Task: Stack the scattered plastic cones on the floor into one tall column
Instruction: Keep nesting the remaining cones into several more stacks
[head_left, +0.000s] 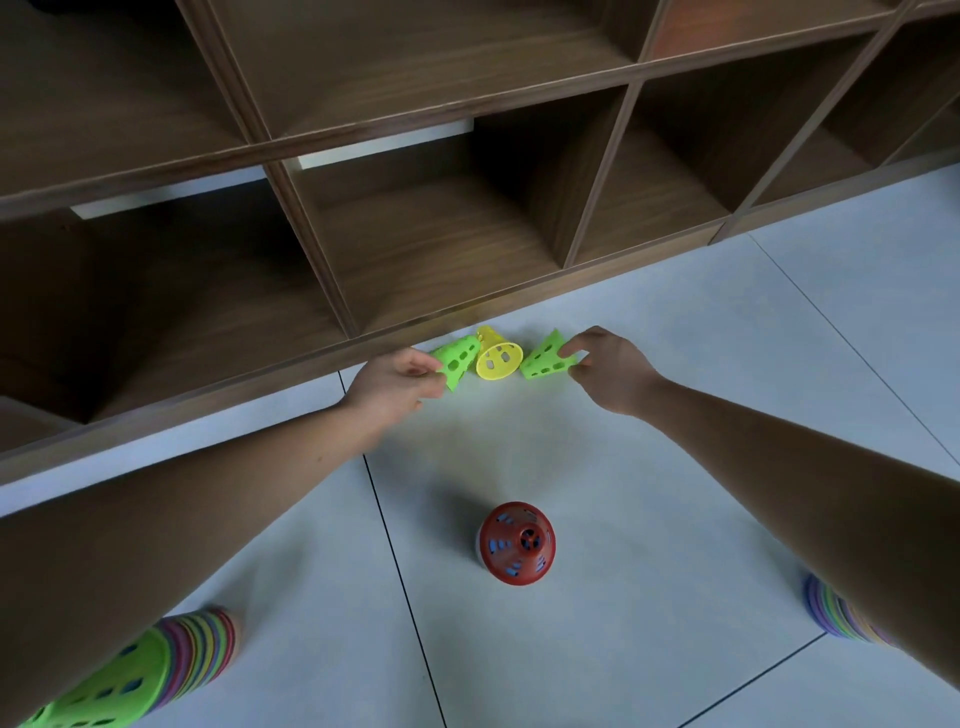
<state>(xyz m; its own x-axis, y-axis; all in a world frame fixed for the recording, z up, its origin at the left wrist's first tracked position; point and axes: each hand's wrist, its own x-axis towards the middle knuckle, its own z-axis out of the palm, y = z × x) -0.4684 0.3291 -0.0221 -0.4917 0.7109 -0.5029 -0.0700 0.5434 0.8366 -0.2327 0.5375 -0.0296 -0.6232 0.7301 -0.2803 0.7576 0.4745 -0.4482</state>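
Fingers (415, 370) of left hand (395, 387) pinch left green cone (457, 361), right hand (613, 371) right green cone (544, 359).

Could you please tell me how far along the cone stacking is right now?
Partly done: a red-topped stack stands upright, and a left striped stack and right striped stack sit near the frame's bottom edge. In hand: the left hand pinches the left green cone, the right hand the right green cone. Left: the yellow cone between them, then merging everything into one column.
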